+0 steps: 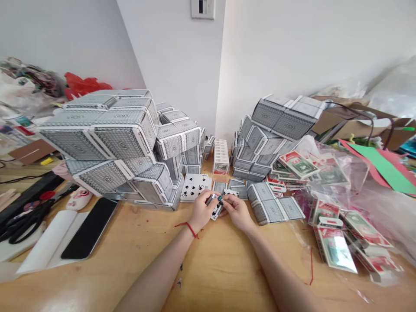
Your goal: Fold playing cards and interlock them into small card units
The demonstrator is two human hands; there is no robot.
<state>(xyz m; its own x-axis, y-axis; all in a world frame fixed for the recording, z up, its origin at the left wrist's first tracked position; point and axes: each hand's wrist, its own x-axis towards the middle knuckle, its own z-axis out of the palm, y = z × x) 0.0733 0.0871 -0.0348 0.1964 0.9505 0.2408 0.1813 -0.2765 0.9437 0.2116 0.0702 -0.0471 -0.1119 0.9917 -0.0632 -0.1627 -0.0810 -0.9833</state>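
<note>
My left hand [203, 212] and my right hand [236, 209] meet at the middle of the wooden table, fingers closed around a playing card [216, 211] that shows spade marks. Part of the card is hidden behind the fingers. Just beyond my left hand lies a stack of playing cards [194, 187], face up with a spade card on top. Behind my right hand are more cards [238, 190], grey backs up. To the right sit joined blocks [271, 206] made of grey-backed cards.
Tall structures of card blocks rise at left [113, 138] and right [266, 143]. Between them stands a row of packs [221, 156]. Boxed card decks [336, 247] lie at right. A black phone [90, 229] and scissors [29, 219] lie at left.
</note>
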